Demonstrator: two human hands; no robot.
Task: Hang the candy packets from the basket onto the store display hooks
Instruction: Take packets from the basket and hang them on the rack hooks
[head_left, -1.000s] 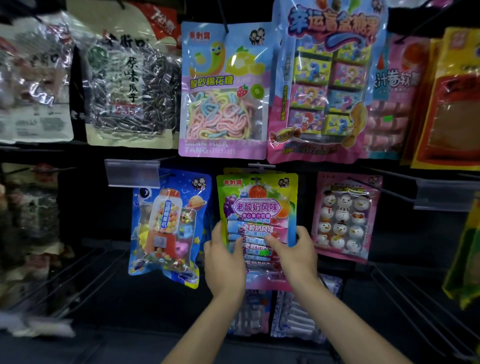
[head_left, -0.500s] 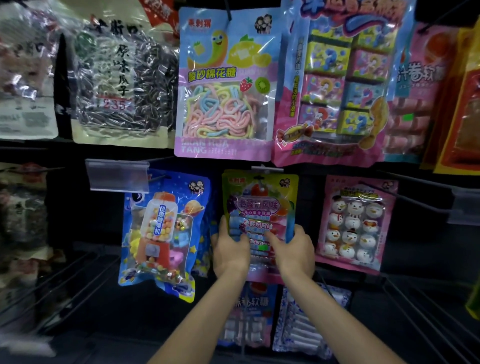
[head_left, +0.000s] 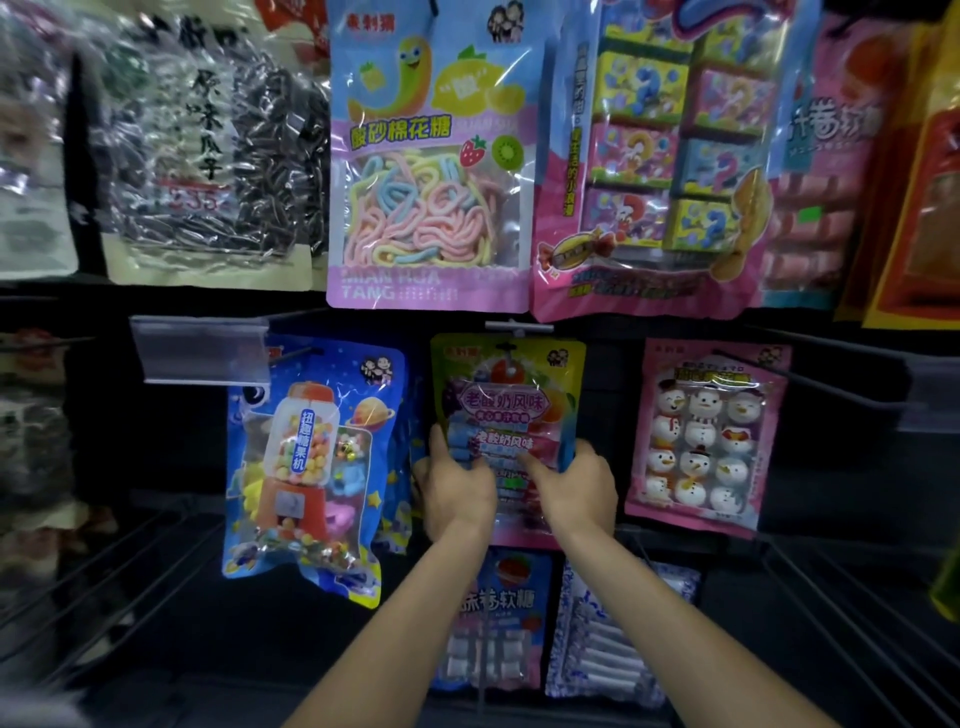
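The display rack (head_left: 841, 587) filled the view, a dark frame with wire hooks and rails carrying hanging packets in rows. In the upper row, the largest packet was a pink box-candy bag (head_left: 670, 171), with a seed bag (head_left: 208, 156) to the left and a noodle-candy bag (head_left: 436, 171) between them. A pink bag (head_left: 821, 171) and a yellow-red bag (head_left: 919, 197) hung at the right edge, partly out of frame. In the middle row, a blue gumball bag (head_left: 311, 467) hung at the left and a snowman bag (head_left: 706, 441) at the right, both on their own hooks. Between them hung the candy packet (head_left: 511, 395), yellow-green at the top and pink lower down, upright, with its hang hole at the hook (head_left: 506, 356) below a clear tag (head_left: 517, 326). Whether the hole was fully seated on the hook could not be determined. A larger clear price holder (head_left: 200, 351) stood out above the gumball bag. Below the packet, a blue strawberry bag (head_left: 493, 618) and a white-blue bag (head_left: 613, 639) hung in the lower row. Both hands were closed on the lower half of the candy packet: the left hand (head_left: 457, 493) gripped its left edge with the thumb on the front, and the right hand (head_left: 576, 488) gripped its right edge with the fingers across the front. The hands were just beside each other, not touching.
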